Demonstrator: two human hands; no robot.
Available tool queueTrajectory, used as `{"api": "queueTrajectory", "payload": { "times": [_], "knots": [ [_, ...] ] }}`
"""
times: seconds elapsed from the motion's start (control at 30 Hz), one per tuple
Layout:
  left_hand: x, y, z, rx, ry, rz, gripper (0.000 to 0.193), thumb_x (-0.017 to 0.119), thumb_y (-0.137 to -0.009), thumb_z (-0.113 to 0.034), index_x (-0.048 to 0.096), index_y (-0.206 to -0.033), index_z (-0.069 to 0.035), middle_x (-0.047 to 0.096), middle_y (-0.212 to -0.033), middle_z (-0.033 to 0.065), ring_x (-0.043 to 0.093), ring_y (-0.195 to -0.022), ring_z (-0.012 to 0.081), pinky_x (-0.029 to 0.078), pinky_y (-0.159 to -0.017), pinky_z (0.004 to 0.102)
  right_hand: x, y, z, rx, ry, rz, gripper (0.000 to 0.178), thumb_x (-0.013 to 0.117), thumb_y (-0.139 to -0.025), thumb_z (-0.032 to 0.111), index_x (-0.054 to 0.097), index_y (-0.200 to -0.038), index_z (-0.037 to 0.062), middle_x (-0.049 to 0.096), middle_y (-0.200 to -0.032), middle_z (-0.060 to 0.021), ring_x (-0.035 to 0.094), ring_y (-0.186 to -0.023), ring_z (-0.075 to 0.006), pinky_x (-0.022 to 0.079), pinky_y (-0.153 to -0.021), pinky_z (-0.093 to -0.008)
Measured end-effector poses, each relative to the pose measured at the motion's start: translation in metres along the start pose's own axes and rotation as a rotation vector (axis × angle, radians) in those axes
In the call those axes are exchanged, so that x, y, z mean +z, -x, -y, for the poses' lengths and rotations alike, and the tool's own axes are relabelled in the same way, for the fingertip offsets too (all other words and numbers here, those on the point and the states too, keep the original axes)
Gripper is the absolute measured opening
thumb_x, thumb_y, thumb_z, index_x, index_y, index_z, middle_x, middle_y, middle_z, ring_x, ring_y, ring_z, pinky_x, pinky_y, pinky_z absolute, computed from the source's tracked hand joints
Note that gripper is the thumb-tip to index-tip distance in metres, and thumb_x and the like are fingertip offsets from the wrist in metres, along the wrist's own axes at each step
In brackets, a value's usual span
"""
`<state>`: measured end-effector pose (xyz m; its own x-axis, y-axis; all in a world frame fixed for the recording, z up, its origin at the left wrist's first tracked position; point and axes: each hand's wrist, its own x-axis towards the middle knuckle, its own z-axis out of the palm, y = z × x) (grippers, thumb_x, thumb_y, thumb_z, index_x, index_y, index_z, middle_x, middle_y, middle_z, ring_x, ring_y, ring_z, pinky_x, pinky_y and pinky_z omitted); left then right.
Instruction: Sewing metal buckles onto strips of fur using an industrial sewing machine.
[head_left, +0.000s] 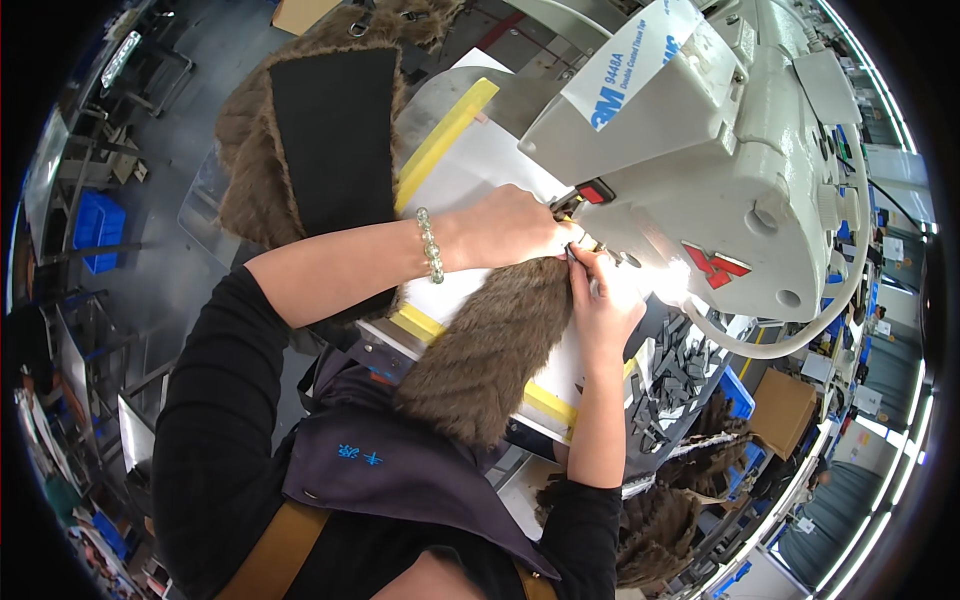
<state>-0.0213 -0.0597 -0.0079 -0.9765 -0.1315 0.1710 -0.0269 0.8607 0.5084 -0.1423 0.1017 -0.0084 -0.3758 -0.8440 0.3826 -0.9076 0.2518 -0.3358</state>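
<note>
A long strip of brown fur [490, 350] lies slantwise over the white work surface of a sewing machine [690, 180], its near end hanging toward my lap. At the strip's far end, close under the machine head, my two hands meet. My left hand [520, 226], with a beaded bracelet at its wrist, is closed with its fingertips bent down; what they grip is hidden. Thumb and fingers of my right hand [606, 300] pinch a small dark piece [571, 254] at the fur's edge. The needle area is mostly covered by my hands and the glare of the lamp.
Left of the work surface hangs a larger brown fur piece [245, 170] with a black panel [335, 130]. Many small dark strips [675, 380] lie at the right. Yellow tape [445, 140] edges the white surface. A cardboard box [782, 410] and more fur [655, 535] are beyond.
</note>
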Motion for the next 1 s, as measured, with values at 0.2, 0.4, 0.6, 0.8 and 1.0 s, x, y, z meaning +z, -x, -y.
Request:
{"api": "queueTrajectory", "payload": {
  "times": [0.2,0.4,0.6,0.8,1.0],
  "knots": [
    [-0.001,0.0,-0.001,0.004,0.016,-0.012,0.02,0.051,-0.091,-0.029,0.059,-0.096,-0.012,0.064,-0.067,0.012,0.066,-0.067,0.0314,0.05,-0.061,0.0434,0.0,0.0,0.0,-0.079,0.14,-0.027,0.015,0.075,-0.075,0.011,0.072,-0.089,0.0164,0.067,-0.078,-0.0015,0.063,-0.065,-0.0188,0.049,-0.059,-0.0294],
    [0.002,0.0,0.002,0.04,-0.026,-0.044,0.02,0.05,-0.091,-0.027,0.059,-0.096,-0.011,0.062,-0.064,0.0111,0.065,-0.065,0.0308,0.05,-0.057,0.0431,0.004,0.001,0.0,-0.129,0.205,-0.066,0.014,0.074,-0.074,0.012,0.071,-0.088,0.0168,0.065,-0.078,-0.0008,0.062,-0.065,-0.0194,0.05,-0.059,-0.0297],
    [0.007,0.0,0.006,0.046,-0.036,-0.062,0.023,0.051,-0.091,-0.028,0.062,-0.097,-0.009,0.062,-0.063,0.0111,0.065,-0.063,0.0303,0.05,-0.057,0.0427,0.003,0.0,-0.001,-0.147,0.216,-0.053,0.015,0.073,-0.075,0.011,0.071,-0.088,0.0165,0.064,-0.077,-0.0002,0.062,-0.064,-0.0193,0.049,-0.059,-0.0301],
    [0.006,0.002,0.0,0.076,-0.061,-0.081,0.026,0.053,-0.091,-0.032,0.062,-0.095,-0.008,0.062,-0.063,0.0125,0.066,-0.064,0.0298,0.051,-0.057,0.0423,0.0,0.0,-0.002,-0.157,0.215,-0.036,0.015,0.073,-0.075,0.011,0.07,-0.088,0.0166,0.064,-0.076,-0.0002,0.06,-0.062,-0.0197,0.048,-0.058,-0.0303],
    [0.008,0.002,-0.001,0.064,-0.083,-0.058,0.026,0.054,-0.091,-0.034,0.061,-0.097,-0.009,0.063,-0.064,0.012,0.066,-0.064,0.0295,0.051,-0.058,0.0409,-0.006,-0.005,0.005,-0.173,0.189,-0.022,0.012,0.072,-0.076,0.012,0.069,-0.087,0.0154,0.064,-0.075,-0.0008,0.059,-0.06,-0.0208,0.048,-0.058,-0.0304]
  ]
}}
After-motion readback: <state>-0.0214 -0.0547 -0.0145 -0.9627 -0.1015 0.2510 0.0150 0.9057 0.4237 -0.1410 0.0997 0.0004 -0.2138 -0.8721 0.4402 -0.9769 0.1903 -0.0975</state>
